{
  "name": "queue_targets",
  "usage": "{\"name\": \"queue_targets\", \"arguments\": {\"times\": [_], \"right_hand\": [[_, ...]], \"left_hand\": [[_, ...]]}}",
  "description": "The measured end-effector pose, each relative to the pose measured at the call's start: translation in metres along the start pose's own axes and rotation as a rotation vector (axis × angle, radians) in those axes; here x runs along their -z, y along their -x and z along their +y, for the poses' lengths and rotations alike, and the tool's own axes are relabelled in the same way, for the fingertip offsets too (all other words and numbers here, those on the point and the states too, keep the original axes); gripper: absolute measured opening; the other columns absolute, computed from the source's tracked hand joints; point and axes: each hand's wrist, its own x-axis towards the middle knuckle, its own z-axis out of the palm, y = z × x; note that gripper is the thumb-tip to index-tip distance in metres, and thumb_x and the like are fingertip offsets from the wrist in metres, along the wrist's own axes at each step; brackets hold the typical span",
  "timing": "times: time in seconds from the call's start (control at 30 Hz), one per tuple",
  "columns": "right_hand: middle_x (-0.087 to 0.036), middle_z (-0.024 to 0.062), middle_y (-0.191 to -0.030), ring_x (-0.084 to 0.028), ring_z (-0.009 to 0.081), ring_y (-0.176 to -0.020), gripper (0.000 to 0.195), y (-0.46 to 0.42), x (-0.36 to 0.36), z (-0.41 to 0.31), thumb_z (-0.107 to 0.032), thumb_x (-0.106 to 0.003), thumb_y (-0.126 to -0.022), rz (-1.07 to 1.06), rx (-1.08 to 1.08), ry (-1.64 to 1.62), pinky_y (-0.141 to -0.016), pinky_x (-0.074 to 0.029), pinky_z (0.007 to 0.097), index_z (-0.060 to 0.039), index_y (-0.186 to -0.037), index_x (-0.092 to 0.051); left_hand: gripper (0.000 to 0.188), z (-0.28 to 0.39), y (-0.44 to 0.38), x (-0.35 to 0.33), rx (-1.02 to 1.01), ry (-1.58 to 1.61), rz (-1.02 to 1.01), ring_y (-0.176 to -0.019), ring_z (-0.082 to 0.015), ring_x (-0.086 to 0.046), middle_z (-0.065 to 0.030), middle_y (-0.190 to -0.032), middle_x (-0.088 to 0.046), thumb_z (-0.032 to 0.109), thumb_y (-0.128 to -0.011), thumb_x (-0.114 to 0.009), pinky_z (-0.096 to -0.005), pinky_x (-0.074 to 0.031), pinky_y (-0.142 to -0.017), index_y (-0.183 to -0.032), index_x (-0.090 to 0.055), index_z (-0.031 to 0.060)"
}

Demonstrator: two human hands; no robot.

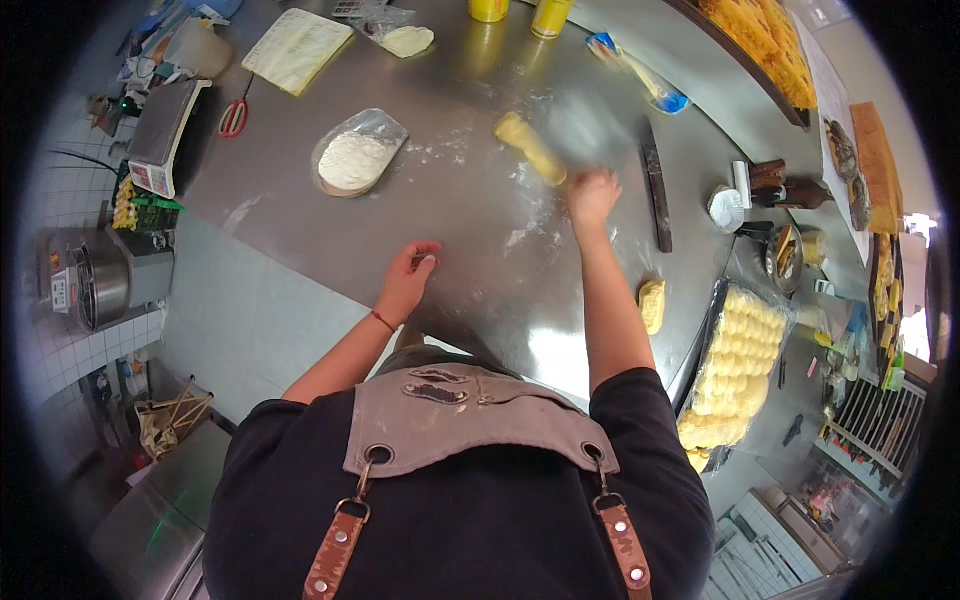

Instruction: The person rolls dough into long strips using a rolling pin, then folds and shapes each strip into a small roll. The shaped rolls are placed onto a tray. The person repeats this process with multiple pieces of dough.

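Note:
A rolled strip of pale yellow dough lies slantwise on the floured steel worktable. Beside its lower end is my right hand, blurred, with the fingers bent; whether it holds anything is unclear. A whitish blur shows on the table just beyond that hand. My left hand hovers near the table's front edge, thumb and fingers slightly apart, nothing visible between them. White flour fills a clear scoop-shaped container at the left. A smaller dough piece rests to the right of my right forearm.
A dark rod lies right of my right hand. Film-covered dough pieces fill a tray at the right. Red-handled scissors, a scale and a pale folded slab occupy the left. Yellow cans stand at the back.

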Motion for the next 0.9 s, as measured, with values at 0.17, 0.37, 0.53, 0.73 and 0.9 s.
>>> {"name": "queue_targets", "arguments": {"times": [0.17,0.37,0.53,0.73,0.9], "right_hand": [[-0.048,0.0135,-0.148,-0.04,0.0357,-0.138,0.058,-0.064,-0.066,-0.02,-0.033,-0.065,-0.087,-0.098,0.082,-0.23,-0.114,-0.028,0.0528,-0.0142,-0.141,-0.052],[-0.021,0.0113,-0.164,-0.029,0.0389,-0.145,0.08,-0.006,-0.084,-0.079,-0.058,-0.06,-0.087,-0.345,0.262,0.029,-0.115,-0.026,0.0569,-0.0251,-0.154,-0.033],[-0.025,0.0091,-0.163,-0.022,0.0363,-0.149,0.079,0.12,-0.046,-0.086,-0.057,-0.065,-0.084,-0.426,0.588,0.193,-0.116,-0.019,0.0647,-0.0331,-0.154,-0.036],[-0.023,0.0107,-0.164,-0.017,0.0405,-0.15,0.075,0.03,-0.078,-0.061,-0.059,-0.056,-0.091,-0.273,0.27,0.014,-0.117,-0.012,0.0664,-0.0295,-0.156,-0.032],[-0.021,0.0149,-0.164,-0.023,0.0382,-0.149,0.082,-0.047,-0.071,0.002,-0.068,-0.034,-0.097,-0.096,0.008,0.266,-0.119,-0.017,0.0595,-0.0155,-0.159,-0.023]], "left_hand": [[0.023,-0.019,0.002,0.014,0.069,0.018,0.01,-0.099,-0.0149,-0.065,-0.005,-0.112,-0.066,0.006,-0.097,-0.055,-0.0286,-0.05,-0.089,-0.118,-0.061,0.0028],[0.023,-0.02,0.012,0.016,0.131,-0.049,-0.017,-0.101,-0.0151,-0.065,-0.0058,-0.113,-0.066,0.006,-0.098,-0.054,-0.029,-0.049,-0.091,-0.119,-0.06,0.0015],[0.021,-0.024,0.009,0.014,0.092,0.03,-0.041,-0.099,-0.0141,-0.064,-0.0047,-0.111,-0.066,0.008,-0.099,-0.054,-0.028,-0.049,-0.091,-0.118,-0.061,0.0024],[0.02,-0.004,-0.002,0.028,0.068,0.014,0.017,-0.098,-0.0135,-0.064,-0.0047,-0.111,-0.067,0.006,-0.098,-0.054,-0.0273,-0.049,-0.09,-0.116,-0.062,0.0021],[0.019,-0.011,0.007,0.033,0.08,0.023,0.025,-0.098,-0.0139,-0.065,-0.0051,-0.11,-0.067,0.006,-0.097,-0.055,-0.0275,-0.049,-0.09,-0.115,-0.062,0.0018]]}}
